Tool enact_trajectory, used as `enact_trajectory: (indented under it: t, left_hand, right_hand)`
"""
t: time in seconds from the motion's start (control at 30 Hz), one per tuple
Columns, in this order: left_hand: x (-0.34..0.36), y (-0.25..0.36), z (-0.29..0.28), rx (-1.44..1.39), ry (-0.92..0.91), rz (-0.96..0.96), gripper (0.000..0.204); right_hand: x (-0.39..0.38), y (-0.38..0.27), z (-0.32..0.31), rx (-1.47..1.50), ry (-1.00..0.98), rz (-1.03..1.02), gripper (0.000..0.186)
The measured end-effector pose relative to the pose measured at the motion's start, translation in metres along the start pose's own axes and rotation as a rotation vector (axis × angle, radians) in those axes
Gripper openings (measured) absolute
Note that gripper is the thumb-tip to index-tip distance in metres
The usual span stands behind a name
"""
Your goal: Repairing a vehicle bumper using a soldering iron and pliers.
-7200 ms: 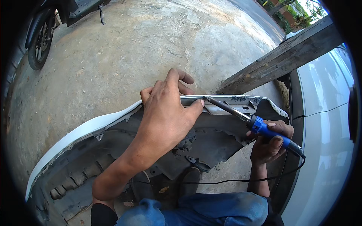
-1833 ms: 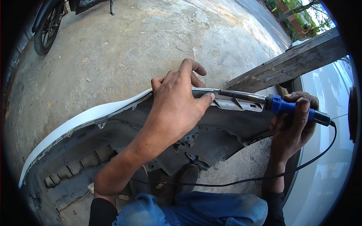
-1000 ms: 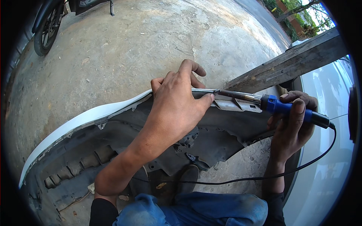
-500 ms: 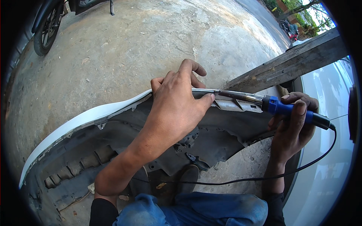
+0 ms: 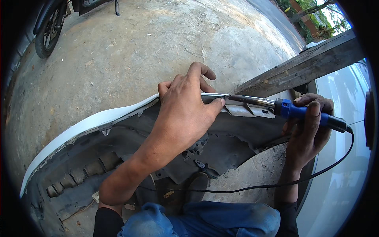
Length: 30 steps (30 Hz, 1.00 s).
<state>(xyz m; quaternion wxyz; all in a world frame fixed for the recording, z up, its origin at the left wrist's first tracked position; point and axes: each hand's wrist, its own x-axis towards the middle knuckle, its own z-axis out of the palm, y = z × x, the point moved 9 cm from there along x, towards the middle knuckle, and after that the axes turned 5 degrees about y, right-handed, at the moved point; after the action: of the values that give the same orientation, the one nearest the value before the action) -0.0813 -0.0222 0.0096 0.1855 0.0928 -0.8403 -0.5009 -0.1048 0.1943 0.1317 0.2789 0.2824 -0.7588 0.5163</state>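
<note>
My right hand [image 5: 310, 126] is closed around the blue-and-black handle of a soldering iron [image 5: 294, 110], which lies nearly level and points left. Its dark shaft reaches the upper edge of a car bumper [image 5: 98, 118], where the tip sits just by my left thumb. That bumper shows white outside and dark grey inside. My left hand [image 5: 181, 100] pinches its edge, the thumb on the near side and the fingers over the far side, partly hidden. A black cord [image 5: 252, 190] hangs from the iron's handle and runs left in front of me.
A pair of pliers [image 5: 207, 170] lies low inside the bumper near my shoe [image 5: 197, 185]. Behind the bumper's right end a wooden beam [image 5: 300, 65] slants up. A silver-white car panel [image 5: 343, 173] stands at the right. At the far left is a motorcycle wheel [image 5: 50, 35] on the concrete.
My right hand and the iron's handle have shifted very slightly to the right, with the cord following. The left hand and the bumper look unmoved.
</note>
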Motion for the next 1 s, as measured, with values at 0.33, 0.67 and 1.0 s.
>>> enact_trajectory:
  t: [0.33,0.67,1.0]
  left_hand:
    - [0.0009,-0.0006,0.0005,0.010,-0.012,-0.019,0.046]
    - [0.0013,0.0017,0.0014,-0.003,-0.018,-0.029,0.047]
    - [0.0013,0.0000,0.0012,0.002,-0.022,-0.026,0.047]
  right_hand:
    - [0.0003,-0.0029,0.0010,0.056,-0.017,0.043,0.028]
    - [-0.0001,-0.0036,-0.0005,0.041,-0.034,0.041,0.028]
    - [-0.0017,-0.0026,-0.0067,-0.082,-0.029,-0.065,0.026]
